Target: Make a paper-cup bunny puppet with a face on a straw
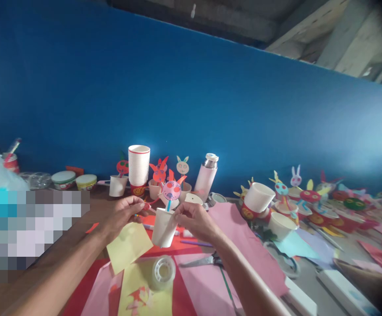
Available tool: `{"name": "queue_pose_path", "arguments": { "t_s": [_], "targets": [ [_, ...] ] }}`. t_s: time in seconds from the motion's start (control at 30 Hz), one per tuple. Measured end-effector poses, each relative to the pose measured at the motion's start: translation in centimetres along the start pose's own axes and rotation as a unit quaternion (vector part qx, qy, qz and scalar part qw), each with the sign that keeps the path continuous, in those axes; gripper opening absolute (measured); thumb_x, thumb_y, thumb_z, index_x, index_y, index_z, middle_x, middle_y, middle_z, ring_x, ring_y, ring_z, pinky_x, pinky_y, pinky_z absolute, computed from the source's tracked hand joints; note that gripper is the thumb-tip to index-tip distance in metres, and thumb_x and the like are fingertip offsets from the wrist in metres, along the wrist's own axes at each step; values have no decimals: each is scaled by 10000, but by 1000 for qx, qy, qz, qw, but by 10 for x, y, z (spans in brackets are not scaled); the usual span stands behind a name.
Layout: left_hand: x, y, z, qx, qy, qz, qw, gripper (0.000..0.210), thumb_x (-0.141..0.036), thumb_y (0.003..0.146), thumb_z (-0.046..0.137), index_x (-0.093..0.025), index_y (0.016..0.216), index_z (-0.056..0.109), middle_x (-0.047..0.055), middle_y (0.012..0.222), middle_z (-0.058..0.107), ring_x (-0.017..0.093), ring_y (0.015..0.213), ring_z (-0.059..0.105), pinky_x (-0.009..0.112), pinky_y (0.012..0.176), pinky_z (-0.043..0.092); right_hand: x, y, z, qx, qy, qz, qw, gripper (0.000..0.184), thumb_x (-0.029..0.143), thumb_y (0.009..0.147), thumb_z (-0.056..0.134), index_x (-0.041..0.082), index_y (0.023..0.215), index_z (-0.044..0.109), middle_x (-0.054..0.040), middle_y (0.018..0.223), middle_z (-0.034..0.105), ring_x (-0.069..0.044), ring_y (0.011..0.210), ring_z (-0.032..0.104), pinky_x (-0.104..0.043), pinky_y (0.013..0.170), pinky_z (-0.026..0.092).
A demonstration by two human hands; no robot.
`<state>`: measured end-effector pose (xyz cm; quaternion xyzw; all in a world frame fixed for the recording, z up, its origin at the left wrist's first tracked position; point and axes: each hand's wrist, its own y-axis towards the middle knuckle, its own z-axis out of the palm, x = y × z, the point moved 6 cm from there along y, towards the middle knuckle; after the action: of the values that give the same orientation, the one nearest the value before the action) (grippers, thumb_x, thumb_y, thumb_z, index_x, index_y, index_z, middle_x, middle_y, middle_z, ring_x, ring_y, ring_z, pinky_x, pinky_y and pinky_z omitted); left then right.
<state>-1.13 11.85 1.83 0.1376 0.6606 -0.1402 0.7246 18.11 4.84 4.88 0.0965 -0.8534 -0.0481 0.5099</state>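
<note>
A white paper cup (163, 228) is held slightly tilted in front of me, its rim pinched between the thumb and fingers of my right hand (192, 216). Out of the cup rises a blue stick with a round pink paper face (171, 190), which has red eyes and orange-red pointed ears. To the left of the cup, my left hand (132, 206) is closed in a pinch on a small red piece (147, 206), whose exact kind I cannot make out. Beneath the hands lie a yellow paper sheet (130, 245), a tape roll (163, 272) and scissors (199, 261).
Behind the hands stand a stack of paper cups (138, 164), a pink thermos flask (207, 177) and more cup puppets (182, 166). Pink paper (240, 237) covers the middle right. Several finished-looking puppets (312, 197) crowd the right side. Two round tubs (63, 180) stand at left.
</note>
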Motion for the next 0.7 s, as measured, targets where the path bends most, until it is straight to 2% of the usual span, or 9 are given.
{"name": "queue_pose_path", "arguments": {
  "t_s": [0.23,0.7],
  "targets": [
    [4,2,-1,-11,32,1,999,230,-346,737,651,-132,793,586,86,833,697,133,667,600,236,560,481,-3,1,0,6,-13,4,1000,76,204,733,509,181,723,581,40,605,534,-92,554,476,-187,523,384],
    [-4,-2,2,-55,36,2,998,226,-327,681,672,-136,745,570,65,763,693,130,608,587,238,516,485,-5,-1,2,24,-24,6,999,91,214,739,505,182,739,591,38,606,532,-86,536,451,-182,504,370]
  ]
}}
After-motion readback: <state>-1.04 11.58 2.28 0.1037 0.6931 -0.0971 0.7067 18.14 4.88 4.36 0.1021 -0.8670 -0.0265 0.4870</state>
